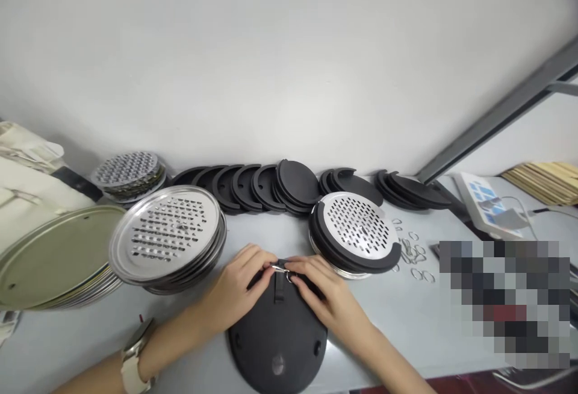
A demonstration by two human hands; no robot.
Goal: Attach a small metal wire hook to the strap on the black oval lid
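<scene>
A round black disc [277, 346] lies in front of me on the table, with a small strap or loop [279, 290] at its far edge. There, my left hand [241, 285] pinches a thin metal ring [280, 269] between thumb and fingers. From the other side my right hand [325, 291] grips the same ring, its fingertips close to the loop. The ring looks pulled partly apart or seen edge-on; whether it passes through the loop I cannot tell. Just beyond my right hand sits a stack topped by a perforated silver grater plate [359, 225] in a black rim.
Stacked silver grater plates [174, 231] and green oval trays [54, 255] stand on the left. Black discs [298, 183] line the wall. Loose metal rings [412, 249] lie at right, near a white device [490, 207] and a blurred-out patch [510, 297].
</scene>
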